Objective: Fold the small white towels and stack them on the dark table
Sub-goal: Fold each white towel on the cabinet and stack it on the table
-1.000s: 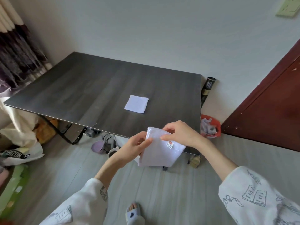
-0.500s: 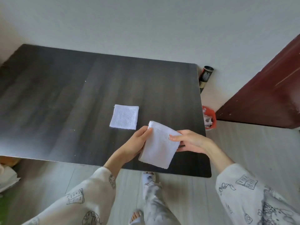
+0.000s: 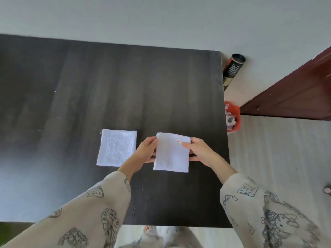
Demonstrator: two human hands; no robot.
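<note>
Tabletop (image 3: 111, 83): dark charcoal, streaked wood grain.
Left towel (image 3: 117, 148): plain white.
Right towel (image 3: 171, 154): white, small red-printed label (image 3: 178, 142).
Sleeves (image 3: 268, 212): cream, dark line drawings.
Bin (image 3: 233, 111): orange-red.
Door (image 3: 295, 93): dark red-brown.
Wall (image 3: 161, 20): pale grey.

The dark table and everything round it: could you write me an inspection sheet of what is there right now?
Surface: dark table, wood-grained, set against a pale wall.
Job's things: folded towel lying flat on the table; second towel with a small red label, to its right, not stacked on it.
Clutter: nothing seen on the table.
Hands: left hand grips the second towel's left edge; right hand pinches its right edge near the label.
Cables: nothing seen.
Surroundings: black tube against the wall, red bin beside the table, dark red door, pale floor.
</note>
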